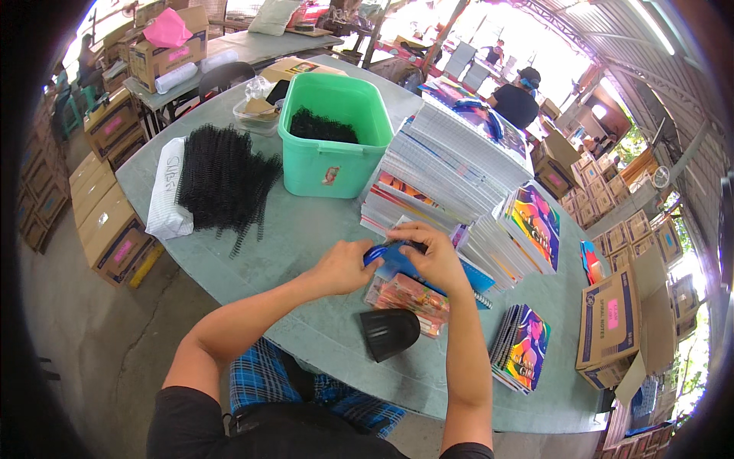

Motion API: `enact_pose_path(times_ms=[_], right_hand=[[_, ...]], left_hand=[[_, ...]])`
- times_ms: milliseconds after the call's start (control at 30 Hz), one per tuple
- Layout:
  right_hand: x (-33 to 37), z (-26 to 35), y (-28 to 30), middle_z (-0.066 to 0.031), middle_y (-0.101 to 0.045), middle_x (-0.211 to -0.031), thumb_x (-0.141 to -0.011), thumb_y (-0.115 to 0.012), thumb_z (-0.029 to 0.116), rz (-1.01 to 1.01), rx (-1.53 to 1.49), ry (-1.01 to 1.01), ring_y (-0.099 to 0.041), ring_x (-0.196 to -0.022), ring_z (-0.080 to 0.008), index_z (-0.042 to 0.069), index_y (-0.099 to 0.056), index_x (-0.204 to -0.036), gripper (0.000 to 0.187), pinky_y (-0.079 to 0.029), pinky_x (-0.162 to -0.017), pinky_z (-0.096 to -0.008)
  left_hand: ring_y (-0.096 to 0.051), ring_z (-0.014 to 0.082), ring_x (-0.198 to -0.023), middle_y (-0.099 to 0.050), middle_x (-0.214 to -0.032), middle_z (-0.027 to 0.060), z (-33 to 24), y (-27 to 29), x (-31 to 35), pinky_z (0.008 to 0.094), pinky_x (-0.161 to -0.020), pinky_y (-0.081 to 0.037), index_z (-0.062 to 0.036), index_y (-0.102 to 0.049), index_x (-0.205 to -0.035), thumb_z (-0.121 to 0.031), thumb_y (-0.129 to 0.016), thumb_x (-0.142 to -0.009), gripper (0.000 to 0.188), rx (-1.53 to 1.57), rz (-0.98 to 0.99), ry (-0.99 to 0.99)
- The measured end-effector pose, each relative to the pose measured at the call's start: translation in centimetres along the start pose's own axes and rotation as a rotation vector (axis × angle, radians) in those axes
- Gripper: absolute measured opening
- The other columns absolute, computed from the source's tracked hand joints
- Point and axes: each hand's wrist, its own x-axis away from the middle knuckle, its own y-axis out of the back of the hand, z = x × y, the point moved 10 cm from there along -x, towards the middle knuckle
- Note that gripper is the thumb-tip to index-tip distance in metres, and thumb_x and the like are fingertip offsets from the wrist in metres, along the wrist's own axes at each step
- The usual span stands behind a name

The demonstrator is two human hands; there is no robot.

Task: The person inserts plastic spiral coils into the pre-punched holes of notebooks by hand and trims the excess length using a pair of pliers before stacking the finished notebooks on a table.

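My left hand (345, 266) and my right hand (431, 258) meet over a blue tool (384, 255), both gripping it above a colourful notebook (409, 300) lying on the grey-green table (306, 252). The notebook's left edge sits under my hands. A black cup-like object (388, 333) lies on its side just in front of the notebook, near the table's front edge. What the tool's tip touches is hidden by my fingers.
A green tub (329, 134) holds black spiral coils; more coils (222, 183) lie on a white sack to its left. Tall notebook stacks (459, 176) stand behind my hands, a small stack (522, 346) to the right. Cardboard boxes (619, 321) surround the table. People stand far back.
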Motion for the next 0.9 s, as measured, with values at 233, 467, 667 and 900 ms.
enact_pose_path(times_ms=[233, 467, 667, 900], right_hand=[[0.6, -0.7, 1.9, -0.0094, -0.056, -0.095, -0.067, -0.072, 0.003, -0.293, 0.217, -0.102, -0.058, -0.071, -0.0154, -0.003, -0.067, -0.08, 0.015, -0.048, -0.064, -0.0267], [1.1, -0.8, 2.0, -0.01, -0.055, -0.095, -0.066, -0.073, 0.005, -0.36, 0.262, -0.042, -0.059, -0.074, -0.0182, -0.003, -0.067, -0.079, 0.016, -0.048, -0.065, -0.0279], [1.8, 2.9, -0.7, -0.0096, -0.055, -0.099, -0.066, -0.072, 0.005, -0.309, 0.41, 0.094, -0.06, -0.082, -0.0256, 0.0, -0.067, -0.083, 0.018, -0.05, -0.07, -0.0333], [2.7, 2.6, -1.7, -0.01, -0.054, -0.1, -0.071, -0.067, 0.004, -0.34, 0.345, 0.113, -0.06, -0.079, -0.0292, 0.005, -0.063, -0.085, 0.015, -0.05, -0.067, -0.0383]], left_hand=[[-0.062, 0.0292, -0.077, -0.059, -0.073, 0.0213, 0.0, -3.8, 2.7, 0.0419, -0.072, -0.047, 0.0023, -0.057, -0.099, -0.036, -0.048, -0.09, 0.04, 1.067, 0.415, 0.365], [-0.061, 0.0244, -0.079, -0.063, -0.084, 0.0097, 0.3, -1.3, 0.6, 0.0379, -0.069, -0.046, -0.0042, -0.056, -0.099, -0.026, -0.05, -0.087, 0.026, 0.118, 0.161, 0.063], [-0.051, 0.0088, -0.069, -0.057, -0.076, -0.0001, 1.3, 2.2, -0.2, 0.0253, -0.061, -0.042, -0.0055, -0.057, -0.093, -0.02, -0.064, -0.084, 0.018, 0.744, -0.066, 0.024], [-0.053, 0.0093, -0.067, -0.057, -0.075, -0.0008, -0.7, 7.7, -3.5, 0.0246, -0.061, -0.044, -0.0062, -0.059, -0.091, -0.015, -0.069, -0.082, 0.016, 0.589, -0.373, -0.185]])
